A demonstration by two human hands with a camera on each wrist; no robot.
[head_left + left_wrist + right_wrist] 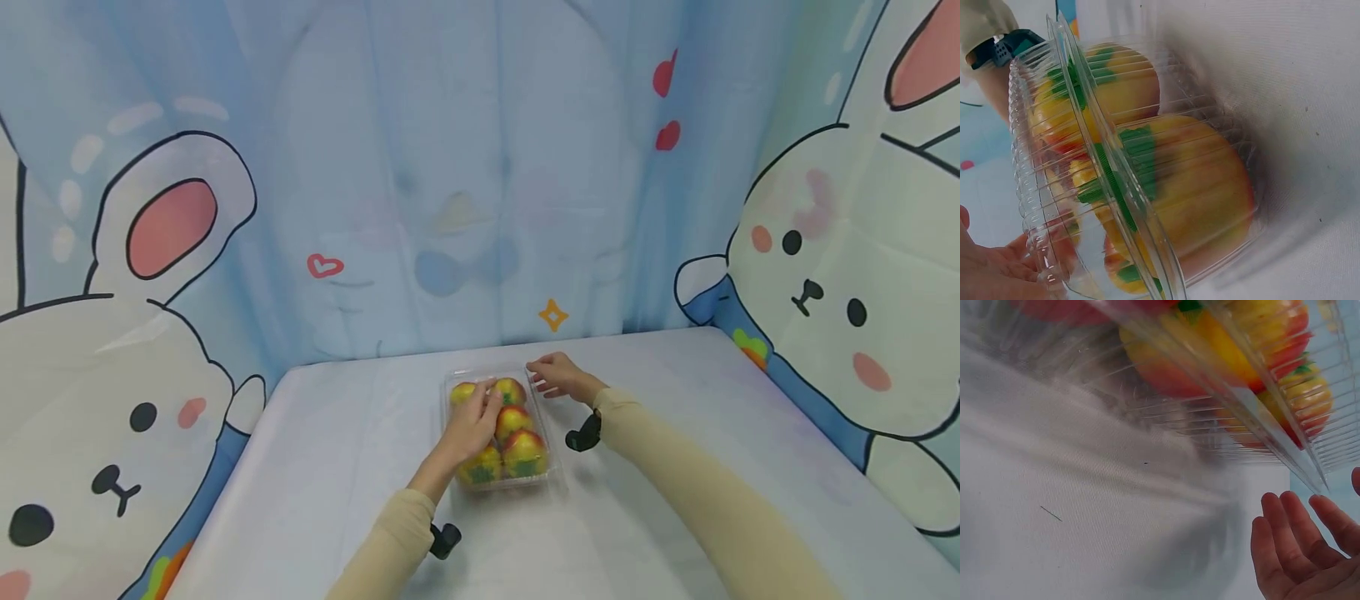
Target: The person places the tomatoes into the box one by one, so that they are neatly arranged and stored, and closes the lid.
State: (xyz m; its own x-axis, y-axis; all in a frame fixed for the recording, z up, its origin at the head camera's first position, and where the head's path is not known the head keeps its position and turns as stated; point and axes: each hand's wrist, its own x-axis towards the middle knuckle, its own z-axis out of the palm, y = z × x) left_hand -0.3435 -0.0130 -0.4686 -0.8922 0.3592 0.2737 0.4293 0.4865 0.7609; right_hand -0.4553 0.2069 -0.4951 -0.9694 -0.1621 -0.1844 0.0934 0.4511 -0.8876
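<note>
A clear plastic clamshell box with ribbed walls stands on the table, its lid down over the base. Inside sit several round yellow-and-red fruits, apple-like, with green patches. My left hand lies over the top of the lid, fingers pointing away and fairly straight; it covers part of the fruits. By the far right corner is my right hand, fingers extended and slightly bent. In the right wrist view its fingertips come up to the box's rim; whether they touch it I cannot tell.
A white cloth covers the table. Behind it hangs a light blue curtain printed with rabbits, hearts and a star. Dark wrist devices are strapped below both hands, over beige sleeves.
</note>
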